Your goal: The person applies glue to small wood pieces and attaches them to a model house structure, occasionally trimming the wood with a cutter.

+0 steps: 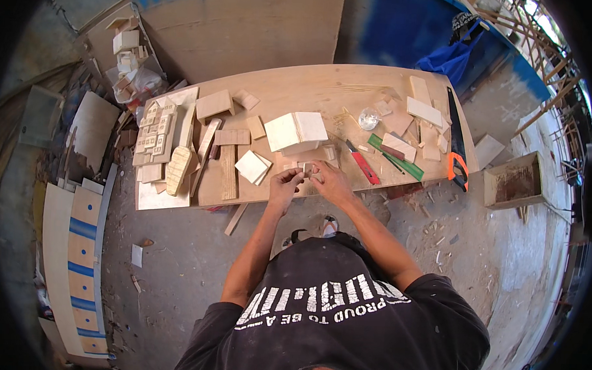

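Observation:
At the table's near edge my left hand (284, 186) and my right hand (332, 183) meet with bent fingers. Between their fingertips is a small pale wood piece (307, 168), partly covered by the fingers. Just beyond them stands a little wooden house model (296, 132) with a two-sided roof. Left of my hands lie square wooden tiles (251, 167), one overlapping another. A red utility knife (362, 165) rests to the right, beside a green strip (396, 158) and a thin dark pencil-like stick (392, 163).
An orange-handled saw (458, 166) lies along the right edge of the plywood table (352, 79). A clear round container (368, 118) stands among wood offcuts. At left is a larger model facade (157, 133). An open box (514, 181) sits off the table's right side.

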A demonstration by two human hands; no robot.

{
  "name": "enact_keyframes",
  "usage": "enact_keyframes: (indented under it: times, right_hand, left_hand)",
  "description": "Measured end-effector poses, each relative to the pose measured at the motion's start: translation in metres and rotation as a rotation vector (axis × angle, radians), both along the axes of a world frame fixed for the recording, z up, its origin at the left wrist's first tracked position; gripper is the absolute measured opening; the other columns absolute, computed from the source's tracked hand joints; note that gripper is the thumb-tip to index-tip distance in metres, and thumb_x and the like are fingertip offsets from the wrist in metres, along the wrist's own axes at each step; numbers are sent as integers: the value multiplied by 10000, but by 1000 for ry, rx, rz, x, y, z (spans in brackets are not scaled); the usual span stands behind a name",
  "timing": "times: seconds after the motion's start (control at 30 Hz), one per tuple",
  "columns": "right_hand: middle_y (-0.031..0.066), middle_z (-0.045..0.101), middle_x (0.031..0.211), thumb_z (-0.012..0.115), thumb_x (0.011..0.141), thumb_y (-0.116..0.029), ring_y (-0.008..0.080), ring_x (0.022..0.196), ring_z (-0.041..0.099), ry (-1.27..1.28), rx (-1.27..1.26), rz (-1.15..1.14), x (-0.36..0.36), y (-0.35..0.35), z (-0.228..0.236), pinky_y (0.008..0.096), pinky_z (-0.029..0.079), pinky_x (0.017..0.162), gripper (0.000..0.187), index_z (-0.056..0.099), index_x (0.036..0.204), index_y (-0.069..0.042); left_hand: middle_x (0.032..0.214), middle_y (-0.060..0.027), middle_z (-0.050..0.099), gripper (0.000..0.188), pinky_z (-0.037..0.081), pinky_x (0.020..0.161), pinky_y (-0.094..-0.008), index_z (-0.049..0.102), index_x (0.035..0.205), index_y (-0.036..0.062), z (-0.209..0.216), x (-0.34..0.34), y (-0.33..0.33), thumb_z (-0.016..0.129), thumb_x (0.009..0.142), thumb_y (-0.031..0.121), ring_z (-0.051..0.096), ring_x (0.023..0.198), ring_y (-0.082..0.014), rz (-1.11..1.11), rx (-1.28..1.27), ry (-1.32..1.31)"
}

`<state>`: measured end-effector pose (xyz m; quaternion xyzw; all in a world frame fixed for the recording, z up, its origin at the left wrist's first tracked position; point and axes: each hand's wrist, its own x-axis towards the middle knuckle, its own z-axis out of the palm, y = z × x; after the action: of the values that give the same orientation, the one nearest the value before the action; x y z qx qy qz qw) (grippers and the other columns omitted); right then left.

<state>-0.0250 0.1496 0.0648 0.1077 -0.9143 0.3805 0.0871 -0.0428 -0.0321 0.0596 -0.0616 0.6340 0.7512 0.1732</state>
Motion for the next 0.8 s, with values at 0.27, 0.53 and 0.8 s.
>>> enact_keyframes:
  times: [0.27, 0.53, 0.8]
  right_hand:
    - [87, 660, 984, 702, 838, -87, 214, 716, 649, -16, -5, 9, 11, -15, 5, 346, 526, 676, 467, 565, 1283, -48]
    - [20, 641, 866, 615, 946, -27, 91, 740, 588, -145, -573, -134, 10, -21, -23, 247, 493, 681, 236, 627, 1176, 24]
    - [0, 644, 852, 686, 906, -63, 68, 746, 578, -458, -813, -236, 18, -18, -15, 221, 466, 665, 120, 657, 999, 7]
  left_hand:
    - [989, -67, 746, 218, 527, 713, -274, 722, 1095, -5, -5, 5, -14, 692, 947, 152, 674, 851, -140, -35, -42, -13]
    - [943, -97, 714, 227, 571, 778, -290, 686, 1125, -69, -16, 2, -11, 659, 956, 80, 684, 844, -165, -32, 128, -37]
    - [965, -114, 699, 231, 593, 806, -301, 651, 1160, -89, -16, 17, 2, 622, 947, -5, 696, 878, -188, 16, 28, 117]
